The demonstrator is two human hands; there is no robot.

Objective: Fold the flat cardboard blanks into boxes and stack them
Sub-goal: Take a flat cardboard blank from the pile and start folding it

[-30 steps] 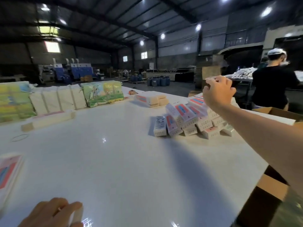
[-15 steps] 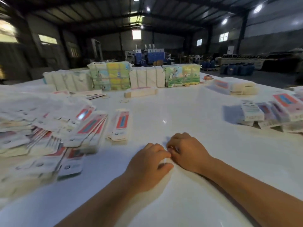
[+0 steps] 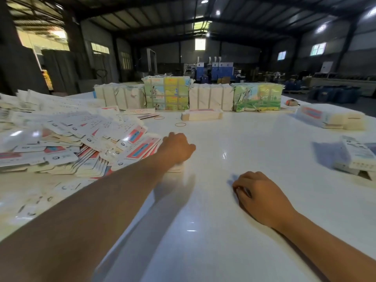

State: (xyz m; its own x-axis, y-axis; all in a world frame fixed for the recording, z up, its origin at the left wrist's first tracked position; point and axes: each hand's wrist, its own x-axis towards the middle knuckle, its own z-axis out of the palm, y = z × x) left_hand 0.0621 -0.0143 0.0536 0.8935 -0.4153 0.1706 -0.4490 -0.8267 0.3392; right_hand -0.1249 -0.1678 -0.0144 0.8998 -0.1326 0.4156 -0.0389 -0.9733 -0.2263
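A big loose pile of flat cardboard blanks (image 3: 71, 137), white with red and blue print, covers the left of the white table (image 3: 223, 231). At the pile's right edge lies a small stack of blanks (image 3: 176, 168). My left hand (image 3: 177, 148) is stretched out over it, fingers curled down onto its top; the fingertips are hidden. My right hand (image 3: 262, 194) rests on the bare table with loosely curled fingers and holds nothing. Folded boxes (image 3: 356, 157) lie at the right edge, blurred.
Wrapped bundles stand along the far side: two white ones (image 3: 210, 96) and two colourful ones (image 3: 166, 92). A short stack of blanks (image 3: 201, 115) and rubber bands (image 3: 180, 124) lie before them. Another stack (image 3: 329, 119) sits at the far right.
My view has swung left from the folded boxes to the pile. The hands, together half a second ago, have parted: the left reached out to the small stack, the right stayed on the table.
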